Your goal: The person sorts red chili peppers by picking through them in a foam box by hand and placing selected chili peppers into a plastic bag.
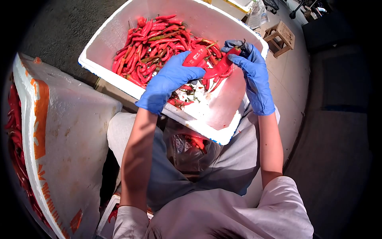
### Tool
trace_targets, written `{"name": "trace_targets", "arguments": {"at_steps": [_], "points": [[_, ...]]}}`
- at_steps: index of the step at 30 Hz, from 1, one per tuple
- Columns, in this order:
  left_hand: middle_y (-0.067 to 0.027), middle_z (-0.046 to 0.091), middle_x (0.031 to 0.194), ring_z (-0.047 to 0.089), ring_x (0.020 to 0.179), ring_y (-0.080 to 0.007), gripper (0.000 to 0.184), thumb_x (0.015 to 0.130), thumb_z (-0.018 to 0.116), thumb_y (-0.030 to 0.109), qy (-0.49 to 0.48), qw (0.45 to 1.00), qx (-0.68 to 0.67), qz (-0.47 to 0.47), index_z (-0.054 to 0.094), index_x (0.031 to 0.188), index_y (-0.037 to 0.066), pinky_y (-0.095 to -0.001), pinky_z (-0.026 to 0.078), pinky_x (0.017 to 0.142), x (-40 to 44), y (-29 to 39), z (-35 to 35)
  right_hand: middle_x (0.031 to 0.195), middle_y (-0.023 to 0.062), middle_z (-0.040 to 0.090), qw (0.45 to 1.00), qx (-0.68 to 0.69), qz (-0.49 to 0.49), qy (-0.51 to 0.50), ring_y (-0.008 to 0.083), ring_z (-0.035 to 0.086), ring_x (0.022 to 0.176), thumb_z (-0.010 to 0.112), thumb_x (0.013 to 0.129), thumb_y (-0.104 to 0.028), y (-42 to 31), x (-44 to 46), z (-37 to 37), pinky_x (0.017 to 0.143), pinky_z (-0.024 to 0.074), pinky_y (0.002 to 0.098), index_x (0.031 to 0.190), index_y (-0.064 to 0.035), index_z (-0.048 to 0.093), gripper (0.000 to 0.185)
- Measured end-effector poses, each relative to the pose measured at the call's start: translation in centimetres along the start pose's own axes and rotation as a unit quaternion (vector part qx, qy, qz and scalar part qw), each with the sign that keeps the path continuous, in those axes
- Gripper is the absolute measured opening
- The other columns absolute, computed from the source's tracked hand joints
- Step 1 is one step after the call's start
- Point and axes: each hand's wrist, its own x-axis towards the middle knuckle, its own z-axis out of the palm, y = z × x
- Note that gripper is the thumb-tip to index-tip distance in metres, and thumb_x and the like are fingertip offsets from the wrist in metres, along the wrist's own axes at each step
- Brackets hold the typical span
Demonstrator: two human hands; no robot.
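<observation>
Both my hands wear blue gloves and are over a white foam box (115, 30). My left hand (171, 75) is closed around a thick red chili pepper (195, 56), whose green stem points up and right. Between the thumb and fingers of my right hand (251, 65) is a long red chili pepper (221, 68), its stem end up by the fingertips and its tip toward my left hand. Below them in the box lies a heap of red chili peppers (153, 44), a few partly green or brown. Loose dark stems and scraps (189, 95) lie on the box's bottom near my side.
A clear plastic bag (191, 159) with red peppers hangs or stands between my knees. At left, a large foam box (71, 115) with orange tape holds more red peppers (16, 135). A small wooden stool (280, 38) stands at the upper right.
</observation>
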Motion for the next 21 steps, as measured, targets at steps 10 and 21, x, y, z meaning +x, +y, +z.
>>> {"name": "trace_targets", "arguments": {"at_steps": [10, 21], "points": [[-0.0041, 0.055, 0.077, 0.052, 0.062, -0.0098, 0.030, 0.071, 0.062, 0.005, 0.058, 0.987, -0.147, 0.032, 0.050, 0.098, -0.001, -0.0204, 0.043, 0.058, -1.2, 2.0, 0.1, 0.095, 0.0130, 0.059, 0.997, 0.027, 0.021, 0.071, 0.0183, 0.057, 0.089, 0.053, 0.073, 0.004, 0.2, 0.5, -1.9, 0.083, 0.0423, 0.0244, 0.104, 0.0049, 0.049, 0.031], [-0.0019, 0.058, 0.085, 0.054, 0.073, -0.0079, 0.042, 0.068, 0.069, 0.009, -0.046, 0.998, -0.021, -0.028, 0.051, 0.106, 0.003, -0.0221, 0.045, 0.064, -1.4, 0.9, 0.2, 0.104, 0.0161, 0.054, 0.982, 0.180, 0.005, 0.055, 0.0215, 0.054, 0.097, 0.052, 0.074, 0.004, -0.2, 0.6, -3.5, 0.089, 0.0408, 0.0272, 0.109, 0.0067, 0.045, 0.036]]}}
